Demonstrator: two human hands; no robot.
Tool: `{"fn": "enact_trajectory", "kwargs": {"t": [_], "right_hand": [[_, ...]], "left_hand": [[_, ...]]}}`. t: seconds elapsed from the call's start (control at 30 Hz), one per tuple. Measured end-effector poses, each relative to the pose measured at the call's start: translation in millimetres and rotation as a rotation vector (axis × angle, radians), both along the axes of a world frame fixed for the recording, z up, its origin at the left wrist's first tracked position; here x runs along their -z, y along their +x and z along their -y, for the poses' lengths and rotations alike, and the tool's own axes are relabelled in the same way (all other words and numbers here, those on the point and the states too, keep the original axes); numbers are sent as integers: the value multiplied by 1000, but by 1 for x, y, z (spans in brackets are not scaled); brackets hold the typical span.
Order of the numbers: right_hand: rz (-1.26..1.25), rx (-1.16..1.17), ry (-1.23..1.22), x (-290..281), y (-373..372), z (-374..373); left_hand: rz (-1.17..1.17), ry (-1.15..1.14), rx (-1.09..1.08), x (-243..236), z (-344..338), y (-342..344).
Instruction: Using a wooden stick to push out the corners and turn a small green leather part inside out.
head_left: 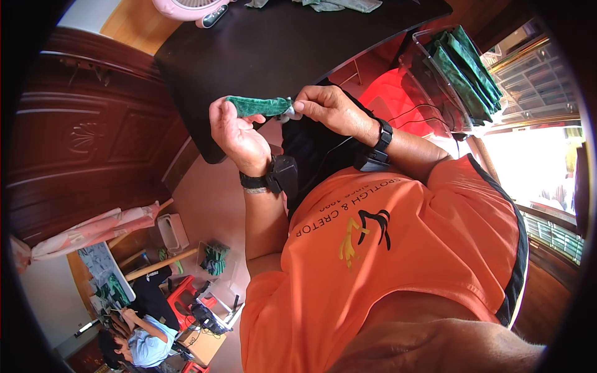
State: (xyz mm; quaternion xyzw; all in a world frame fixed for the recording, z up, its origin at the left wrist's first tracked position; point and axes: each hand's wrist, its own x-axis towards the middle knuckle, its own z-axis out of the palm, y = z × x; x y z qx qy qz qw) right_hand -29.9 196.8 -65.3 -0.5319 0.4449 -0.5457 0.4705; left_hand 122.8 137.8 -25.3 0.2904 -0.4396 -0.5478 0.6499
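Note:
A narrow green velvety cloth piece (258, 106) stretches between my two hands, above the near side of the dark table. Its left end lies in my left hand (237, 133), between the thumb and the curled fingers. At its right end is a small silvery-grey part (290, 112), too small to make out clearly. My right hand (333, 109) pinches that end between thumb and forefinger. Each wrist wears a black strap with a dark box on it.
A clear plastic bin (429, 81) of folded green cloth stands right, beside a red stool (395, 102). On the dark table (249, 53) are a pink fan (189, 9) and pale cloth (339, 5) at the far edge. Another person (146, 339) sits lower left.

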Motion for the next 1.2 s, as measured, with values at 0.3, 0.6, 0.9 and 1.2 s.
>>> {"fn": "enact_trajectory", "kwargs": {"t": [0.3,0.6,0.9,1.2], "right_hand": [[142,-11,140,-5,5,5],[232,-11,150,-6,7,13],[-429,107,-34,8,-21,3],[-258,52,40,-14,-34,23]], "left_hand": [[81,34,190,9,7,-7],[92,195,350,23,7,-8],[-125,92,204,23,32,28],[78,118,249,10,34,32]]}}
